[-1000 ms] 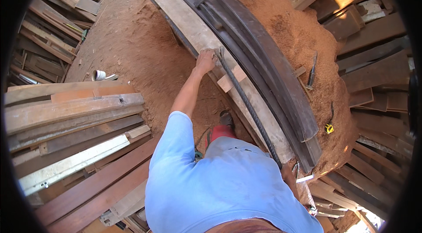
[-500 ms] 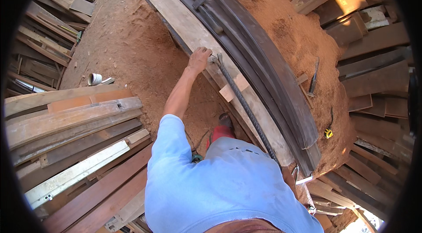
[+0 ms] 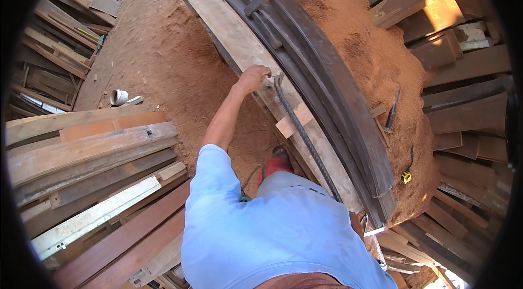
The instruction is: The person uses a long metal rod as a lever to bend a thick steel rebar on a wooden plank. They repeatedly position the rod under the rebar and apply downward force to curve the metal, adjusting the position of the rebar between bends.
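Observation:
My left hand [image 3: 254, 78] reaches across a long pale plank [image 3: 229, 22], its fingers closed at the head of a ribbed steel bar [image 3: 306, 147]. What the fingertips pinch is too small to make out. The bar slants along the plank toward my right side, its near end hidden by my shirt. Only a sliver of my right arm or hand [image 3: 357, 222] shows beside that end; its fingers are hidden. A short light wood block [image 3: 294, 121] lies crosswise under the bar. Beyond the plank, a hammer [image 3: 264, 24] rests on long dark boards [image 3: 332, 87].
Sawdust covers the ground around the boards. To the right lie a yellow tape measure [image 3: 406, 177] and a dark, long-handled tool [image 3: 392, 109]. A white cup-shaped container [image 3: 118, 97] stands at left, near stacked planks [image 3: 92, 152]. More timber [image 3: 468, 103] lines the right side.
The bar's head has turned, and my left hand has shifted slightly right and nearer, still closed beside it. The whole view has moved a little. The hammer stays on the dark boards.

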A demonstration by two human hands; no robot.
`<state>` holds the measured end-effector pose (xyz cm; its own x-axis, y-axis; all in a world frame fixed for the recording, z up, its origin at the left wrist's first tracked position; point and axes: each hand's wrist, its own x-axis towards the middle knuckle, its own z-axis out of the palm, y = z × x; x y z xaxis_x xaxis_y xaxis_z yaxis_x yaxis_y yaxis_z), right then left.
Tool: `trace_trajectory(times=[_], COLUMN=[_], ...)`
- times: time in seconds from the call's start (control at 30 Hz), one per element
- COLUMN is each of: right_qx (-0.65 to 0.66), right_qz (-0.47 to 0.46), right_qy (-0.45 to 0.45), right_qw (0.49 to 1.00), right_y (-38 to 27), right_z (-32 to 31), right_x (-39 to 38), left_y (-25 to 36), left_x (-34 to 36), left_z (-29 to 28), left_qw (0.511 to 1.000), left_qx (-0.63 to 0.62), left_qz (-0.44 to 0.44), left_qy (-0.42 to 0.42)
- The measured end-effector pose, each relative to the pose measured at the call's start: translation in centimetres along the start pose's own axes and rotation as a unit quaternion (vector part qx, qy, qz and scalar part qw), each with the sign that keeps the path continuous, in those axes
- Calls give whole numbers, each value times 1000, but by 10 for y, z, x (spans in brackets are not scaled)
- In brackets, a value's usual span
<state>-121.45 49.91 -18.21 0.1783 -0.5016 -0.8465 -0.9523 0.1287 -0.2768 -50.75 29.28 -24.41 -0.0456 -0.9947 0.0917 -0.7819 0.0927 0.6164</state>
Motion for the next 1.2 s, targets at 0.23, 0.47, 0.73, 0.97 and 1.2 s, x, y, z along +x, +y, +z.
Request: trace_trajectory(times=[0.23, 0.47, 0.73, 0.97, 1.2], right_qx=[11, 22, 22, 4, -82], right_qz=[8, 18, 18, 6, 76], right_qy=[4, 10, 8, 6, -42], right_qw=[1000, 1000, 1000, 1000, 993], right_y=[-5, -3, -3, -13, -58], right_z=[0, 6, 8, -1, -66], right_x=[1, -5, -12, -26, -45], left_y=[6, -13, -33, 49, 264], left_x=[19, 40, 14, -42, -82], left_z=[18, 15, 4, 46, 105], left_qw=[985, 925, 900, 909, 975], left_qx=[-113, -35, 89, 62, 8], left_qz=[-112, -311, -368, -252, 221], left_qy=[73, 215, 214, 326, -15])
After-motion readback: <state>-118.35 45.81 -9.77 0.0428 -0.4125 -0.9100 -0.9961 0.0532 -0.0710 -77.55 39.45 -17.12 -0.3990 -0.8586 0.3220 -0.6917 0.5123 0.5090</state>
